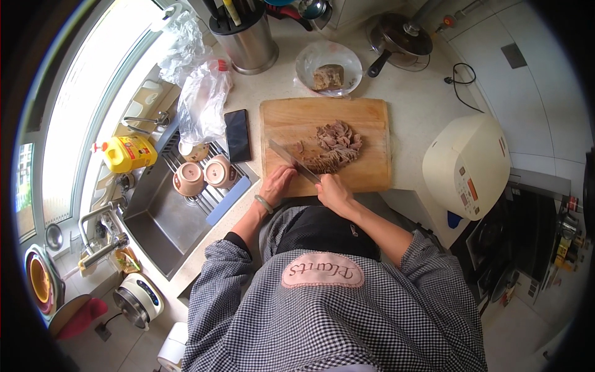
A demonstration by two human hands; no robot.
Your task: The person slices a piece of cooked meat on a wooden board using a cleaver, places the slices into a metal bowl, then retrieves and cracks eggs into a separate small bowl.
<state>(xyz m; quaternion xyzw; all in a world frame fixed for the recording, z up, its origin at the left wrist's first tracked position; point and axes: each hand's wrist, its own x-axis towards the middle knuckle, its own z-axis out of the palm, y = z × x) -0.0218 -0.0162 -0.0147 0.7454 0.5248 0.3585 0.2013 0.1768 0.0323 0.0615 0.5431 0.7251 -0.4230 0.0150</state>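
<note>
My right hand (333, 193) grips the handle of a kitchen knife (289, 159), whose blade points up and left across the wooden cutting board (286, 114). Fingers bunched, my left hand (277, 183) rests at the board's near left edge, close against the blade. Whatever lies under those fingers is hidden. Right of the blade, sliced cooked meat (338, 139) lies in a loose heap, with a row of overlapping slices in front of it. One small slice (300, 147) lies alone beyond the blade. Behind the board, a larger chunk of meat (329, 76) sits in a white bowl (304, 58) lined with clear plastic.
To the left are a smartphone (237, 136), a plastic bag (202, 104) and a sink (162, 232) with upturned cups (189, 179) on its rack. A knife block (248, 44) and lidded pan (402, 39) stand behind. At right is a rice cooker (465, 162).
</note>
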